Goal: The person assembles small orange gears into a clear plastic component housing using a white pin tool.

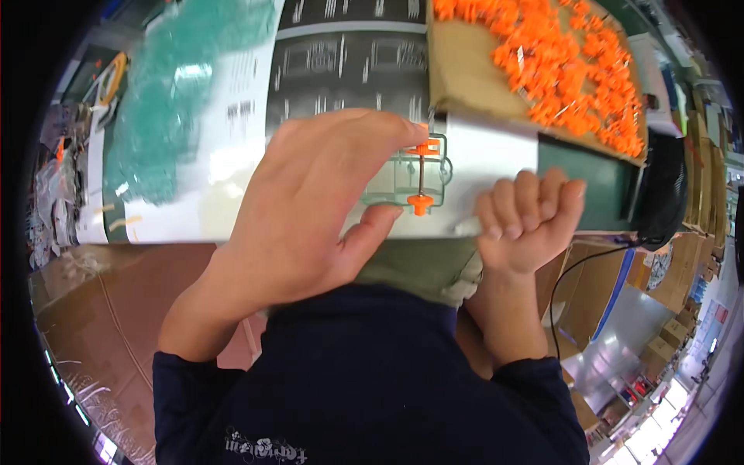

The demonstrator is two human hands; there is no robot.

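Note:
My left hand reaches over a small clear plastic case, gripping it between the thumb and the fingers at its far edge. Along the right part of the case runs a thin metal rod. An orange knob sits on the rod's near end, and an orange piece is at the far end, partly behind my fingertips. To the right, my right hand is curled closed with the palm side up. A small whitish bit shows beside its little finger; what the fingers hold, if anything, is hidden.
A cardboard tray with many orange plastic pieces stands at the far right. Clear plastic parts are heaped on the left. Black-and-white printed sheets cover the middle of the table. A black mesh-like item and a cable are at the right edge.

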